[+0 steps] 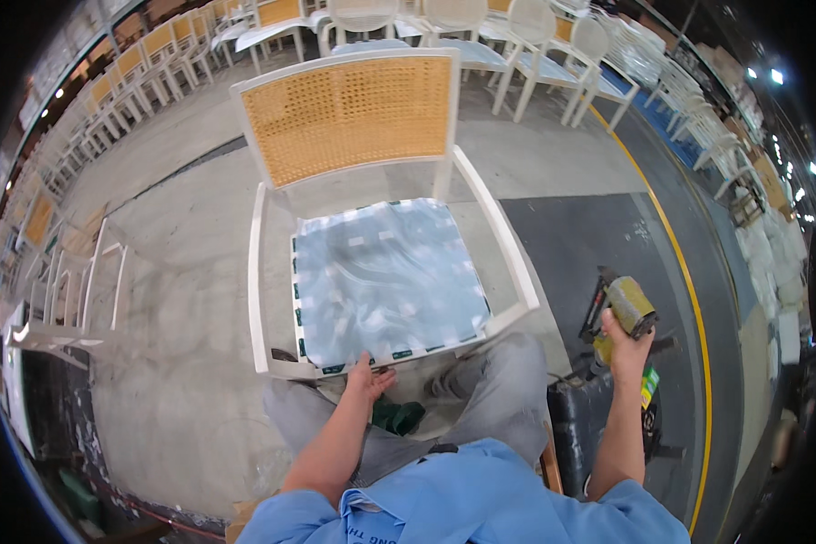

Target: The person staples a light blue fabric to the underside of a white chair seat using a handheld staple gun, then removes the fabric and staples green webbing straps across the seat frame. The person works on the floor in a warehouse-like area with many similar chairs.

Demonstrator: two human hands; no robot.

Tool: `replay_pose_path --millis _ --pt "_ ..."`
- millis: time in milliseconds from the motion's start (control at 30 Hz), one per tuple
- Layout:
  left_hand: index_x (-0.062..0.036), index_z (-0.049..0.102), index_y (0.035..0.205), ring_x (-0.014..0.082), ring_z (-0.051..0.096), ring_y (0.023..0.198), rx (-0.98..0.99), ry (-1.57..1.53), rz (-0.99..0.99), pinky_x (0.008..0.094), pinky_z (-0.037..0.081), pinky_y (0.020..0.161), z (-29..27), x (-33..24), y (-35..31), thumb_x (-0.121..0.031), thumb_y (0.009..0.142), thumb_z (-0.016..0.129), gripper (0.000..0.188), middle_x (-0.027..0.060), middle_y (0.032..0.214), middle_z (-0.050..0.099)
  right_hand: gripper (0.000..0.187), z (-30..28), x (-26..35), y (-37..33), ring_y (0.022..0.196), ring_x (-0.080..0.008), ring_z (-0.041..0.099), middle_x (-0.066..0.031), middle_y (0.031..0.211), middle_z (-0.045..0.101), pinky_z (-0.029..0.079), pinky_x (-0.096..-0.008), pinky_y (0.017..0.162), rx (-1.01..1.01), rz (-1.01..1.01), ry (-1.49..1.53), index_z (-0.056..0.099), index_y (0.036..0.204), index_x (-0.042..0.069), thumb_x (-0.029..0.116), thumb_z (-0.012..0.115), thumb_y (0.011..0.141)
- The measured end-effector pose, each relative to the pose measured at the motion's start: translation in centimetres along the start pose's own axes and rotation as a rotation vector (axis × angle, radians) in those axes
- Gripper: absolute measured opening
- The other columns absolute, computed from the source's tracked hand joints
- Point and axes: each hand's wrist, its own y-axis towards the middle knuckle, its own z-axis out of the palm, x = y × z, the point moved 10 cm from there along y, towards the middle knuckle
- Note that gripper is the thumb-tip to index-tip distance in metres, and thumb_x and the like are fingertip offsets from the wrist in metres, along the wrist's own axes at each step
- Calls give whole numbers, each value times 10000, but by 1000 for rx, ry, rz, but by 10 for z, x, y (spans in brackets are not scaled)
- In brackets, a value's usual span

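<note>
A white-framed armchair (510, 245) stands before me, its backrest woven with tan cane (349, 116). Light blue fabric (381, 272) lies wrinkled over its seat, with white and dark green patches showing along the seat's edges. At the middle of the seat's front edge is my left hand (370, 381); its fingertips touch the edge and its fingers look apart. Off to the right, away from the chair, my right hand (627, 349) grips a staple gun (630, 304) with a worn yellowish cylindrical head and a black front part. The gun's tip points away from the chair.
Another white chair frame (86, 286) is on the left. Rows of white chairs (535, 63) line the back and both sides. By my right thigh is a black padded surface (582, 426), with a green and yellow item (649, 385) near it. A yellow line (689, 272) marks the floor.
</note>
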Motion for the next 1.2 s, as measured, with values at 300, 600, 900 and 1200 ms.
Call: replay_pose_path --millis 300,600,900,1200 --pt "-132 266 1620 488 612 1302 186 165 12 615 510 1054 80 -4 19 -592 1120 383 690 238 1522 557 710 -2 64 -87 1079 -141 640 -46 1209 706 495 -307 990 100 -150 -39 590 1469 -1 124 878 832" --pt "-48 595 1377 364 673 1203 394 993 110 522 547 970 122 24 5 -464 1073 580 516 171 1277 730 719 46 12 -66 782 -139 703 -62 1071 712 610 -300 714 242 86 103 506 1541 21 60 823 897" --pt "-96 521 1521 432 410 1488 338 1686 1544 621 300 1227 302 -7 -28 -286 1001 649 568 101 1553 529 559 154 -80 -13 718 -116 690 -61 1021 726 573 -269 625 474 409 44 585 1421 -3 142 823 937" --pt "-149 414 1622 415 229 1593 443 1855 1482 637 120 1292 311 29 19 -347 1002 648 692 60 1684 372 355 205 -151 21 638 -116 687 -56 921 735 533 -272 534 522 571 -217 678 1190 -8 189 831 937"
